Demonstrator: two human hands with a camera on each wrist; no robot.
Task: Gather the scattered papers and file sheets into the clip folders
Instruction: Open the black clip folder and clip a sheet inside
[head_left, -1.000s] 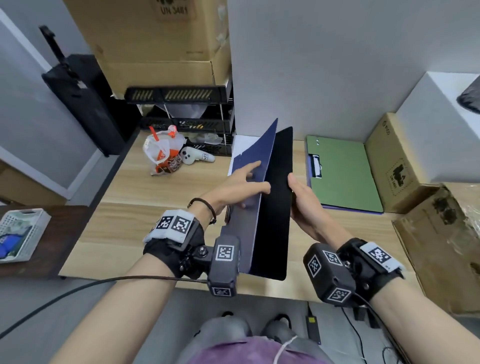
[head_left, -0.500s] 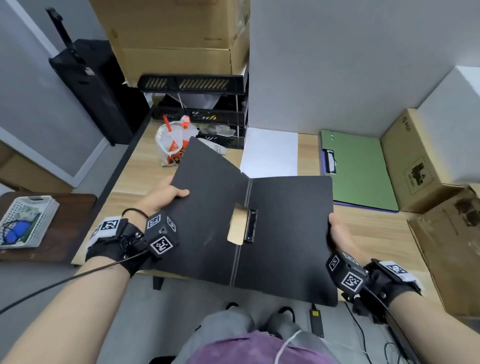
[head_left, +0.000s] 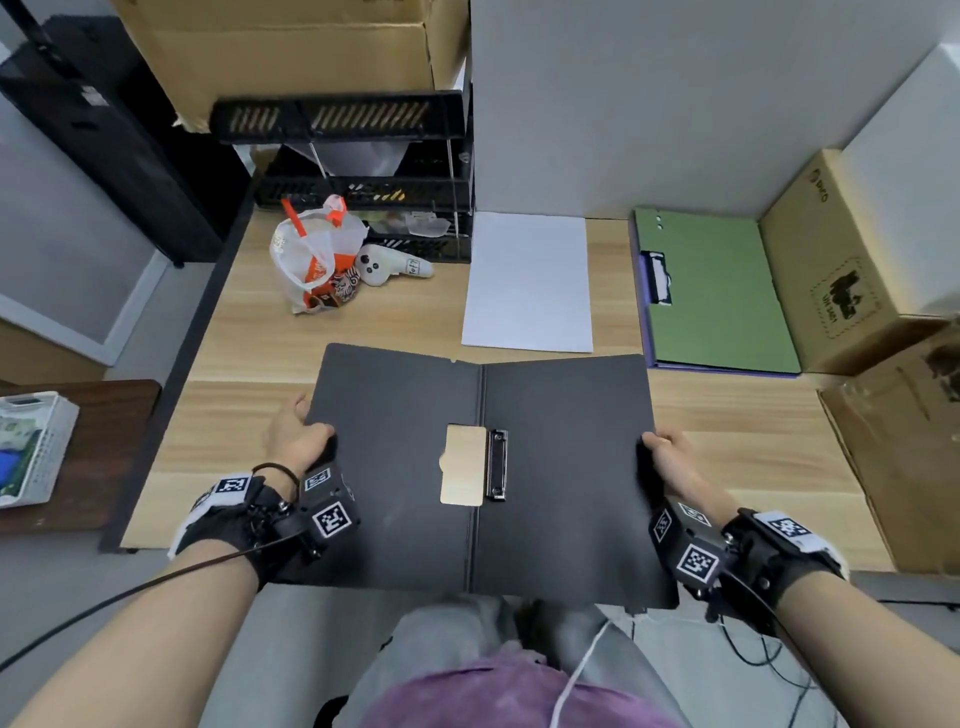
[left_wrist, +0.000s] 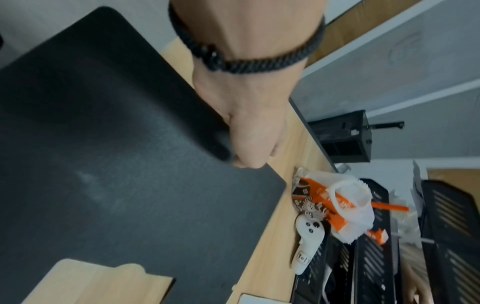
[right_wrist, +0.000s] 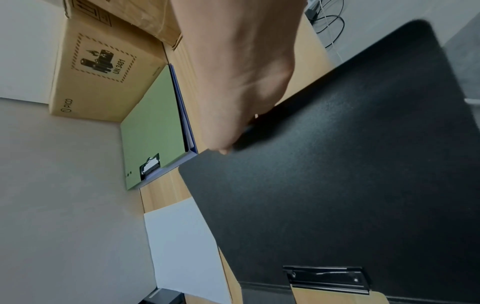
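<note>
Black folder (head_left: 561, 467) now lower and flatter, left hand (head_left: 296, 436) and right hand (head_left: 675, 462) gripping its side edges.

Even, soft indoor light, faint shadows; wide-angle bending toward every edge, and both wrist views slightly motion-blurred throughout.

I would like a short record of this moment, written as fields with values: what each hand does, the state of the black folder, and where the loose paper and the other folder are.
left hand: grips the left edge of the black folder
right hand: grips the right edge of the same folder
black folder state: spread open, no sheets inside
clip: beside the spine, on the right half
white paper: flat on the desk, beyond the black folder
green folder: closed, lying to the right of the paper
</note>
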